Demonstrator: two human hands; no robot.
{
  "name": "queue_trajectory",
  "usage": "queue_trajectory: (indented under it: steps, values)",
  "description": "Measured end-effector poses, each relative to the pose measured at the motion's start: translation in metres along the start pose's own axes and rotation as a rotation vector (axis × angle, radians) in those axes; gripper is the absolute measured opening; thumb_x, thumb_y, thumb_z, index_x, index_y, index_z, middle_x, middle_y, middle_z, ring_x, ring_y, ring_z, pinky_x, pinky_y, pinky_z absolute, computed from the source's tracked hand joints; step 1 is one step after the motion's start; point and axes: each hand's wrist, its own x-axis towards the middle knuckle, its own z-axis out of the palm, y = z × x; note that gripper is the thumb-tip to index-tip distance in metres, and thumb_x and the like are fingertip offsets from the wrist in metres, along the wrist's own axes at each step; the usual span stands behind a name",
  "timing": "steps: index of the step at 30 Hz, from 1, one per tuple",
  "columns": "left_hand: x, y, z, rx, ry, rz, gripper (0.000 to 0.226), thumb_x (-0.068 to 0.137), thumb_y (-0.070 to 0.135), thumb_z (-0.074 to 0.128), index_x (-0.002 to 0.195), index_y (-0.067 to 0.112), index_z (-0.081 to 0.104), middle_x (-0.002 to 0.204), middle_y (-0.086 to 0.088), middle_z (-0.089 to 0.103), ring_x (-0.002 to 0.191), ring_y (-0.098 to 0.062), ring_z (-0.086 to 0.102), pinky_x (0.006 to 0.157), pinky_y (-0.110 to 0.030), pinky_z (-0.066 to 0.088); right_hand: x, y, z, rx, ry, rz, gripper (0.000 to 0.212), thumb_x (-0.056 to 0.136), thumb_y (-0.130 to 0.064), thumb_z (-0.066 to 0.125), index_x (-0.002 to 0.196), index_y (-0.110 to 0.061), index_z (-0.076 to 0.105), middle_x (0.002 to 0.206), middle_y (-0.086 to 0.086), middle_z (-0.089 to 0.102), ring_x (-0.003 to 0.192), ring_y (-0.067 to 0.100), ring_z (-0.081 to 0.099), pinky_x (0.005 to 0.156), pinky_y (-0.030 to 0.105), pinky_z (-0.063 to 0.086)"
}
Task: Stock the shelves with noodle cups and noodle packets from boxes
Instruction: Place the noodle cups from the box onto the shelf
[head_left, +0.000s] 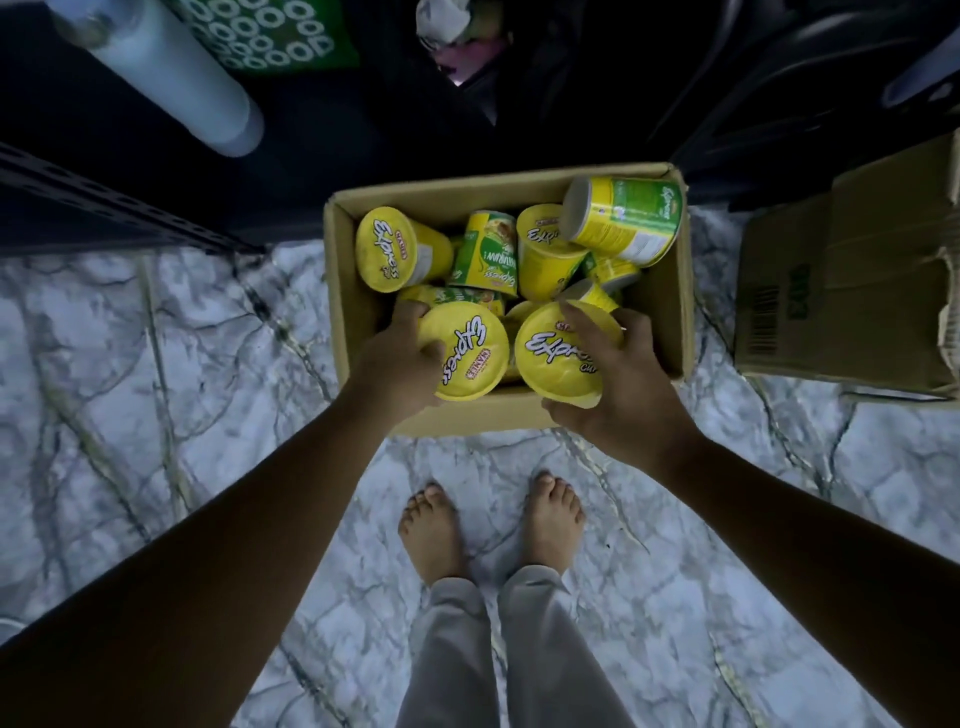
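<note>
An open cardboard box (340, 270) stands on the marble floor in front of my bare feet, holding several yellow noodle cups with "Express" lids. My left hand (395, 364) grips one yellow noodle cup (470, 351) by its rim at the box's near side, lid facing up. My right hand (621, 374) grips a second noodle cup (558, 353) beside it, fingers curled over its far edge. Other cups (395, 249) lie tumbled on their sides deeper in the box, one (628, 218) resting against the far right corner.
A second cardboard box (852, 291) stands to the right, flaps partly shut. A dark metal shelf edge (104, 208) runs along the left, with a pale cylinder (166, 73) and a green packet (275, 36) above it. Dark shelving fills the top.
</note>
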Motion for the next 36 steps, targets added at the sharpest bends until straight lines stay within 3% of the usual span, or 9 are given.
queue_trajectory:
  steps: [3, 5, 9, 13, 17, 20, 24, 32, 36]
  values:
    - [-0.001, -0.001, 0.006, 0.21, 0.036, 0.039, 0.06, 0.104, 0.014, 0.047, 0.159, 0.026, 0.027, 0.145, -0.021, 0.048, 0.123, -0.044, 0.056, 0.091, -0.04, 0.05, 0.005, 0.002, 0.0, -0.169, 0.039, 0.025, 0.099, 0.071, -0.065, 0.073, 0.156, -0.044, 0.028, 0.146, 0.014, 0.028, 0.138, 0.04, 0.037, 0.11, 0.049, 0.045]
    - [-0.004, 0.0, 0.008, 0.232, 0.048, 0.1, 0.069, 0.103, 0.011, 0.048, 0.163, 0.033, 0.02, 0.157, -0.016, 0.033, 0.132, -0.039, 0.05, 0.1, -0.042, 0.045, 0.006, 0.003, -0.003, -0.251, 0.023, -0.011, 0.094, 0.075, -0.068, 0.071, 0.157, -0.043, 0.031, 0.154, 0.015, 0.024, 0.142, 0.041, 0.032, 0.107, 0.054, 0.047]
    - [-0.01, 0.002, 0.013, 0.235, -0.057, 0.091, 0.068, 0.105, 0.049, 0.049, 0.163, 0.043, 0.014, 0.168, -0.017, 0.009, 0.151, -0.045, 0.024, 0.117, -0.052, 0.03, 0.006, 0.003, -0.009, -0.342, -0.038, -0.131, 0.075, 0.086, -0.073, 0.052, 0.154, -0.045, 0.038, 0.168, 0.011, 0.011, 0.148, 0.04, 0.026, 0.107, 0.055, 0.045]
    - [-0.018, 0.003, 0.017, 0.255, -0.098, 0.052, 0.105, 0.083, 0.07, 0.069, 0.161, 0.048, 0.003, 0.17, -0.008, -0.003, 0.152, -0.049, 0.013, 0.118, -0.055, 0.027, 0.01, 0.0, -0.007, -0.406, -0.049, -0.149, 0.07, 0.087, -0.071, 0.047, 0.151, -0.042, 0.046, 0.168, 0.013, 0.017, 0.142, 0.045, 0.034, 0.102, 0.059, 0.048]
    - [-0.018, 0.003, 0.015, 0.266, -0.044, 0.059, 0.11, 0.076, 0.057, 0.082, 0.16, 0.046, 0.011, 0.161, -0.008, 0.013, 0.143, -0.047, 0.027, 0.109, -0.05, 0.039, 0.02, -0.014, -0.004, -0.337, 0.007, -0.066, 0.073, 0.08, -0.057, 0.074, 0.145, -0.033, 0.052, 0.155, 0.015, 0.03, 0.133, 0.044, 0.04, 0.105, 0.056, 0.046]
    - [-0.027, 0.012, 0.012, 0.284, 0.025, 0.12, 0.104, 0.075, 0.048, 0.081, 0.158, 0.045, 0.018, 0.152, -0.008, 0.021, 0.137, -0.042, 0.031, 0.1, -0.046, 0.043, 0.023, -0.032, -0.005, -0.271, 0.032, -0.023, 0.093, 0.066, -0.049, 0.085, 0.148, -0.035, 0.042, 0.146, 0.012, 0.028, 0.134, 0.042, 0.041, 0.106, 0.051, 0.046]
    - [-0.047, 0.016, 0.001, 0.269, 0.073, 0.186, 0.104, 0.071, 0.052, 0.078, 0.156, 0.049, 0.019, 0.146, -0.005, 0.026, 0.132, -0.038, 0.035, 0.1, -0.047, 0.046, 0.01, -0.049, -0.003, -0.271, 0.03, -0.08, 0.109, 0.062, -0.048, 0.085, 0.157, -0.031, 0.034, 0.148, 0.014, 0.028, 0.137, 0.041, 0.04, 0.106, 0.049, 0.046]
    - [-0.076, -0.004, -0.001, 0.489, 0.037, 0.224, 0.105, 0.069, 0.062, 0.077, 0.155, 0.052, 0.018, 0.143, -0.006, 0.026, 0.127, -0.037, 0.037, 0.096, -0.048, 0.048, -0.02, -0.037, 0.016, -0.24, -0.014, -0.114, 0.108, 0.064, -0.042, 0.085, 0.157, -0.03, 0.033, 0.149, 0.012, 0.024, 0.135, 0.044, 0.038, 0.101, 0.052, 0.051]
    - [-0.073, -0.01, 0.012, 0.467, 0.066, 0.251, 0.102, 0.068, 0.062, 0.076, 0.154, 0.049, 0.023, 0.142, -0.005, 0.025, 0.125, -0.035, 0.034, 0.099, -0.051, 0.046, -0.02, -0.037, 0.013, -0.243, -0.05, -0.068, 0.112, 0.064, -0.069, 0.078, 0.158, -0.034, 0.028, 0.159, 0.006, 0.02, 0.143, 0.037, 0.035, 0.099, 0.047, 0.05]
